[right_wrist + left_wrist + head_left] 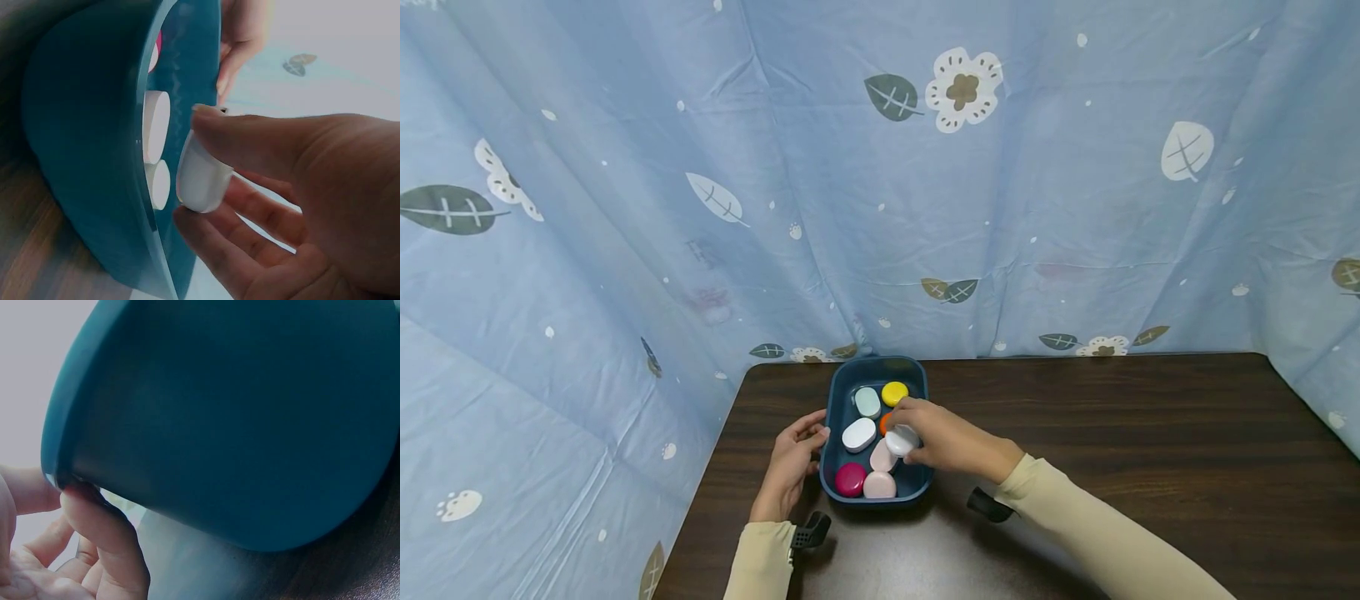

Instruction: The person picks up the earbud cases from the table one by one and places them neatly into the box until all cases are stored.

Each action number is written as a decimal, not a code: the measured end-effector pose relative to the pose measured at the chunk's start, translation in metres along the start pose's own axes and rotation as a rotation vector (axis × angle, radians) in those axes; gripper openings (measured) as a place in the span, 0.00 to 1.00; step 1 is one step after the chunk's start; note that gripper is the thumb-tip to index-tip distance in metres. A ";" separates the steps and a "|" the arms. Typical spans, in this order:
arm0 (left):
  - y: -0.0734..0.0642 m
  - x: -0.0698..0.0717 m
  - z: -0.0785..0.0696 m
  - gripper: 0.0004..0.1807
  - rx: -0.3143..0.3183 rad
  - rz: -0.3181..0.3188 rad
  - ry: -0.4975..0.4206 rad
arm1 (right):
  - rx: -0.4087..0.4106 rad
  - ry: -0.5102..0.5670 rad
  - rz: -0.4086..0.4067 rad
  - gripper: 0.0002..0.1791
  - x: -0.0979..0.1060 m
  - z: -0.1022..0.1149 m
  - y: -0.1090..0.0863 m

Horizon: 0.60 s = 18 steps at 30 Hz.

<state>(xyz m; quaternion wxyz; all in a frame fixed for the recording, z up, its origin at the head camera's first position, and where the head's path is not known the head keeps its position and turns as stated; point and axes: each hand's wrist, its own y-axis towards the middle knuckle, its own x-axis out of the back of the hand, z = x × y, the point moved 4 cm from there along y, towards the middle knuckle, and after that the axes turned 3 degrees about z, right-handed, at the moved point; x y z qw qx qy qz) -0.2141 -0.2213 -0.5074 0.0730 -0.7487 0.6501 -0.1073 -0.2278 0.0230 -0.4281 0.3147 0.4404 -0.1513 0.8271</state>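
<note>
A dark blue rectangular bin (880, 502) with rounded corners holds several small rounded cases. My left hand (792, 462) is at its left side, thumb and finger pinching the rim (52, 450). Over the bin's right half, my right hand (938, 435) holds a white rounded case (203, 175) between thumb and fingertips. Below it in the head view lies a pale pink case (882, 457), partly covered. An orange case (883, 423) shows beside the right fingers, mostly hidden.
Also in the bin are a yellow case (895, 393), a pale mint case (867, 402), a white oval case (859, 435), a magenta case (851, 480) and a light pink case (880, 485). A blue patterned curtain (880, 208) hangs behind the dark wooden table (1112, 433).
</note>
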 end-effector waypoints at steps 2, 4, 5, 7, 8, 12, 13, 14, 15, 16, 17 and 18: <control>0.000 0.000 0.000 0.21 -0.005 0.007 -0.009 | 0.005 -0.003 0.022 0.23 -0.002 0.000 0.001; 0.000 0.000 0.000 0.22 -0.007 0.015 -0.017 | 0.006 -0.013 0.045 0.23 -0.003 0.000 0.001; 0.000 0.000 0.001 0.22 -0.007 0.018 -0.022 | 0.007 -0.016 0.056 0.23 -0.004 0.000 0.001; 0.000 0.000 0.001 0.22 -0.007 0.021 -0.024 | 0.008 -0.023 0.076 0.22 -0.006 0.000 0.001; -0.001 0.000 0.001 0.22 -0.007 0.023 -0.023 | 0.011 -0.025 0.082 0.22 -0.006 0.000 0.001; -0.001 0.000 0.002 0.23 -0.008 0.024 -0.022 | 0.024 -0.030 0.096 0.22 -0.008 0.001 0.000; -0.001 0.000 0.002 0.23 -0.007 0.023 -0.025 | 0.026 -0.033 0.099 0.22 -0.009 0.001 0.000; -0.001 0.000 0.003 0.22 -0.007 0.023 -0.023 | 0.026 -0.034 0.104 0.22 -0.009 0.001 -0.001; -0.001 0.000 0.003 0.22 -0.007 0.023 -0.023 | 0.024 -0.038 0.110 0.22 -0.010 0.001 -0.001; -0.001 0.000 0.003 0.22 -0.009 0.023 -0.021 | 0.021 -0.043 0.120 0.22 -0.010 0.001 -0.001; -0.001 0.000 0.003 0.22 -0.009 0.023 -0.022 | 0.016 -0.044 0.131 0.22 -0.010 0.001 -0.001; 0.000 0.000 0.003 0.22 -0.010 0.023 -0.021 | 0.014 -0.037 0.138 0.21 -0.010 0.001 -0.001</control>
